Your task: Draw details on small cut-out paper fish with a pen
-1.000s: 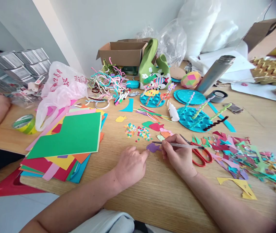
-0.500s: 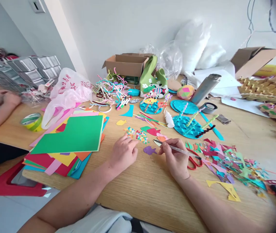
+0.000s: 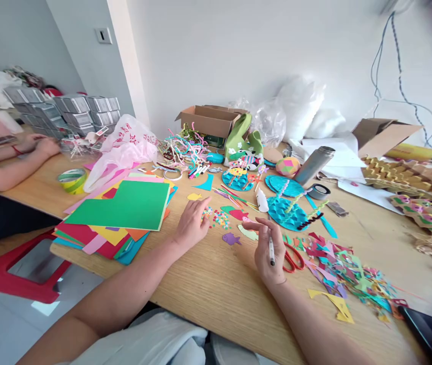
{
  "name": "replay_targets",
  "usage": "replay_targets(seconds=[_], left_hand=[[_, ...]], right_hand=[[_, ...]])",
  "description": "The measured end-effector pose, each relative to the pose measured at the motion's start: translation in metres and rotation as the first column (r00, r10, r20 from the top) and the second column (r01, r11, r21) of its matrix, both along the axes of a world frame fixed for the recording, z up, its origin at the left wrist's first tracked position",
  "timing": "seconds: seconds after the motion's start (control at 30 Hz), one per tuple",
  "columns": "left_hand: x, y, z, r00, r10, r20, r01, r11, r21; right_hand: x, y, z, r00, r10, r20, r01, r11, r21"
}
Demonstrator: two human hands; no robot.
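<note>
My left hand (image 3: pixel 192 223) rests on the wooden table (image 3: pixel 216 289) with its fingertips stretched to a small heap of coloured paper dots (image 3: pixel 216 217). My right hand (image 3: pixel 267 248) is closed round a thin silver pen (image 3: pixel 271 250), which points down toward me. Its fingertips lie by a pale green paper fish (image 3: pixel 247 232). A purple paper fish (image 3: pixel 231 239) lies loose on the table between the two hands. Red, pink and green paper fish (image 3: pixel 236 213) sit just beyond.
Red-handled scissors (image 3: pixel 289 257) and a heap of paper scraps (image 3: pixel 347 271) lie right of my right hand. A stack of coloured card (image 3: pixel 124 213) is on the left. Blue craft discs (image 3: pixel 289 213), pipe cleaners (image 3: pixel 183 147), boxes and a steel flask (image 3: pixel 314 165) stand behind. Another person's arms (image 3: pixel 10 167) rest at far left.
My left hand let go of the purple fish and moved up-left to the paper dots. My right hand swung the pen from level to pointing down. The view tilted up.
</note>
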State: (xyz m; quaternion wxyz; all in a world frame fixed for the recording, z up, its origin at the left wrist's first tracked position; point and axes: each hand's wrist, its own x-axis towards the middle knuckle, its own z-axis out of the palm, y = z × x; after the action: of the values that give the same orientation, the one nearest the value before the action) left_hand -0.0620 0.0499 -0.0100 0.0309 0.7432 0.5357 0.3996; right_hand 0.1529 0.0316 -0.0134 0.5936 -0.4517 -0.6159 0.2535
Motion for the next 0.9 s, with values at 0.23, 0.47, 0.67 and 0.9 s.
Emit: replay_targets(seconds=[0.23,0.47,0.67,0.9], left_hand=[[-0.003,0.007,-0.006,0.992,0.015,0.123,-0.019,0.999,0.029],[-0.007,0.015,-0.01,0.974,0.02,0.227,-0.026,0.999,0.023],[-0.007,0.017,-0.011,0.954,0.018,0.3,-0.026,0.999,0.024],[-0.017,0.024,-0.009,0.902,0.056,0.428,-0.081,0.996,0.039]], right_hand=[[-0.003,-0.002,0.0,0.994,-0.027,0.104,0.011,0.989,0.15],[0.005,0.013,0.006,0.965,-0.073,0.252,0.042,0.991,0.128],[0.01,0.008,0.014,0.826,0.103,0.555,-0.131,0.991,0.01],[0.011,-0.01,0.004,0.655,0.126,0.745,-0.26,0.963,0.066]])
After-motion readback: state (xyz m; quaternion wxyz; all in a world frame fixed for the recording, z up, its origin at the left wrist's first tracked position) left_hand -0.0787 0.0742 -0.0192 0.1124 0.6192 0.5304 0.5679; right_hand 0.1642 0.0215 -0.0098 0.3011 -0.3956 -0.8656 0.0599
